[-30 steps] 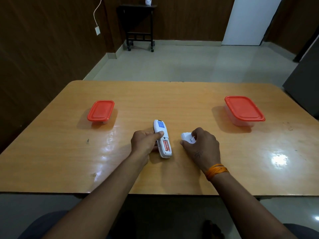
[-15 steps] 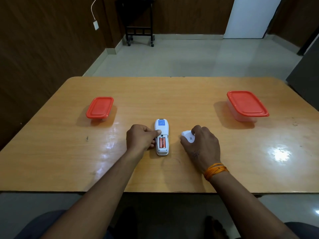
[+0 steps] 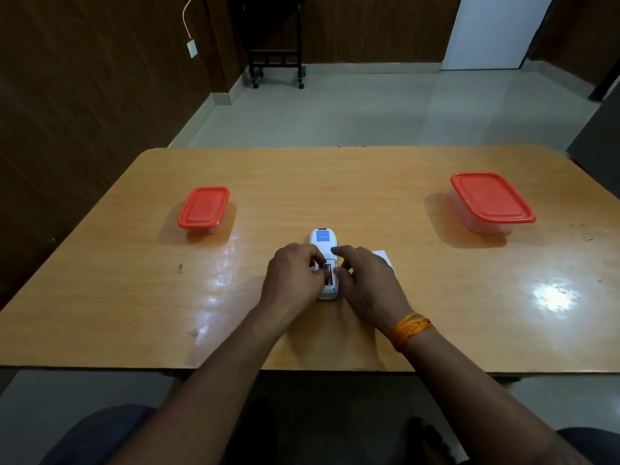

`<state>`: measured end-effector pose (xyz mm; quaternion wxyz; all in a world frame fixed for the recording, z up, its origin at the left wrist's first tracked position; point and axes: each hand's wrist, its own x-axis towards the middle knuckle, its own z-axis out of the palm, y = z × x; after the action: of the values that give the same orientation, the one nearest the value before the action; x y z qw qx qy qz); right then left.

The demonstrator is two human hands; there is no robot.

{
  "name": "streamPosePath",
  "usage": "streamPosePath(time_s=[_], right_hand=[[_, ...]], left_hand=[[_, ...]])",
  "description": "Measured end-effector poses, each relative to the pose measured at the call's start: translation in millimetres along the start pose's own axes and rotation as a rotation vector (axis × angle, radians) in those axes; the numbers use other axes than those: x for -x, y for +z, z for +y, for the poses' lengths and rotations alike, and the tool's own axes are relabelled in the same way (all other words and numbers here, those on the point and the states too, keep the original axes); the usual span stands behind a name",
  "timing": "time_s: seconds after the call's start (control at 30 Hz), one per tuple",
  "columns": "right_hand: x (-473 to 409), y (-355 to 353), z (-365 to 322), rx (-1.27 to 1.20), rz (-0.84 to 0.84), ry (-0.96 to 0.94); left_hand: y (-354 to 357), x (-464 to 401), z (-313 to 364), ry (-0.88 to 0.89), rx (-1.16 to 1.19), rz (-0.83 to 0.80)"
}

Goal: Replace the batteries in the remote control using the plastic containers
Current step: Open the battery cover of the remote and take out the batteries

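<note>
The white remote control (image 3: 322, 238) lies face down at the middle of the wooden table (image 3: 335, 176), its battery bay uncovered. Orange batteries (image 3: 330, 277) show inside the bay. My left hand (image 3: 291, 277) grips the remote's left side, fingertips curled at the bay's edge. My right hand (image 3: 369, 284) touches the remote's right edge with fingers apart, index stretched over the remote. The white battery cover (image 3: 383, 256) lies loose on the table just behind my right hand. A small red-lidded plastic container (image 3: 204, 207) stands at the left, a larger one (image 3: 490, 198) at the right; both are closed.
The table's near edge runs just below my forearms. An orange thread band (image 3: 412, 327) circles my right wrist. A dark wheeled stand (image 3: 276, 52) sits on the floor far behind the table, beside a brown wall with a socket (image 3: 192, 48).
My right hand has let go of the battery cover and moved left onto the remote. My left hand has shifted down to the battery bay. The remote now lies straighter.
</note>
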<state>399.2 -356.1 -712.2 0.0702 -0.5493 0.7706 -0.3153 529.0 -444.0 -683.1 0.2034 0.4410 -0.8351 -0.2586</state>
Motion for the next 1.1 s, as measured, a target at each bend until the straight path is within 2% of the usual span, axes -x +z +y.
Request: streamPosePath(time_s=[0.17,0.47,0.7,1.0,1.1], right_hand=[[-7,8,4,-0.055,-0.087,0.033],[-11,0,4,-0.198,-0.066,0.124],[-12,4,4,-0.191,-0.045,0.140],[-12,4,5,-0.178,-0.044,0.148],[-12,3,3,-0.191,-0.036,0.144]], left_hand=[[1,0,1,0.044,-0.074,-0.028],[3,-6,10,0.043,-0.157,-0.096],[3,-8,9,0.003,-0.103,-0.111],[2,-4,7,0.052,-0.004,-0.049],[2,0,7,0.016,0.059,-0.016]])
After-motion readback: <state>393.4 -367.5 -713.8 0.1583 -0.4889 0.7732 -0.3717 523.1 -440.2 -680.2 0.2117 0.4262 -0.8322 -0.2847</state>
